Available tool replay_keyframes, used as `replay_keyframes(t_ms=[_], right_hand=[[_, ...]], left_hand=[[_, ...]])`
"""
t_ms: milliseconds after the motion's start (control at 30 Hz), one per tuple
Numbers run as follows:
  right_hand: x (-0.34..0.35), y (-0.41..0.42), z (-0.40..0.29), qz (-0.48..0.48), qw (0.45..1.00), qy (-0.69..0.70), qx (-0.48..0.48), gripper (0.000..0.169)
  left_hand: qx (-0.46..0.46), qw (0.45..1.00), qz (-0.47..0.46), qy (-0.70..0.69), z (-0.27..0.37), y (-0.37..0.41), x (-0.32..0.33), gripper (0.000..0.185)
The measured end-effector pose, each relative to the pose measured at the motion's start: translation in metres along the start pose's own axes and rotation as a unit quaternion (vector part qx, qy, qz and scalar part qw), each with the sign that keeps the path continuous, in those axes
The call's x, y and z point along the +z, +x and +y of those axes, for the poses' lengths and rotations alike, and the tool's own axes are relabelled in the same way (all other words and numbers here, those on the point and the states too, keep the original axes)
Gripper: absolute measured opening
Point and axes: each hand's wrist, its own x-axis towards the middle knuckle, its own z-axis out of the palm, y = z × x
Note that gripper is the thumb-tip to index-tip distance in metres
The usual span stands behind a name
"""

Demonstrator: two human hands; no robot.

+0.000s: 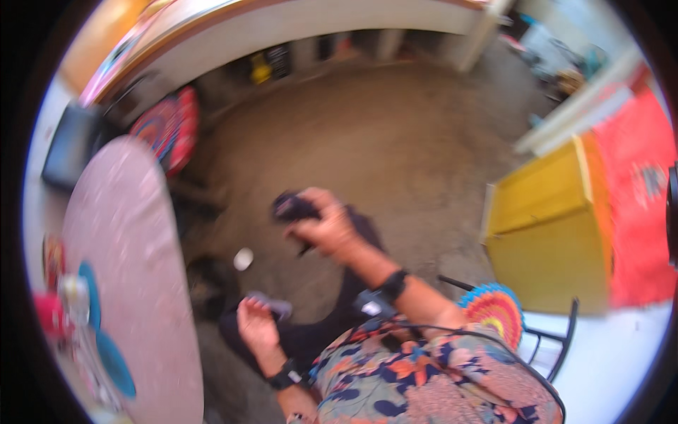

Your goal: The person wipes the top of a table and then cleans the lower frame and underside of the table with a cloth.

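My right hand (326, 225) is raised over my knee and grips a small dark object (294, 206); blur hides what kind it is. My left hand (258, 328) rests palm up near my other leg, fingers loosely bent, and nothing shows in it. Close behind its fingertips is a greyish-lilac item (278, 306), possibly footwear, too blurred to name. On the brown floor (339, 127), ahead of the left hand, lies a small white round thing (243, 259). Both wrists wear black bands.
At left stands a table with a pinkish cover (132, 238), bearing blue mats (115, 364). Behind it is a chair with a round multicoloured mat (164, 127). A yellow cabinet (545, 228) with a red cloth (635, 201) stands right. A crocheted mat (495, 315) lies on a black-framed seat beside me.
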Motion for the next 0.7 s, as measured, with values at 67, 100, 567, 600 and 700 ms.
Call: replay_keyframes(t_ms=[67,100,567,600,700], right_hand=[[-0.009,0.015,0.011,0.026,0.978,0.175,0.114,0.052],[-0.02,0.024,0.013,0.035,0.98,0.124,0.153,0.048],[-0.036,0.083,0.153,0.114,0.933,0.247,0.235,0.031],[-0.034,0.077,0.166,0.118,0.93,0.24,0.253,0.034],[-0.027,0.067,0.186,0.098,0.913,0.177,0.354,0.043]], left_hand=[[-0.009,1.0,0.02,-0.006,-0.01,0.006,-0.016,0.015],[0.016,0.993,0.114,0.036,-0.015,0.006,-0.014,0.016],[-0.039,0.934,0.22,0.277,-0.048,0.087,-0.059,0.027],[-0.046,0.927,0.23,0.292,-0.049,0.1,-0.064,0.027],[-0.069,0.898,0.252,0.355,-0.046,0.141,-0.081,0.026]])
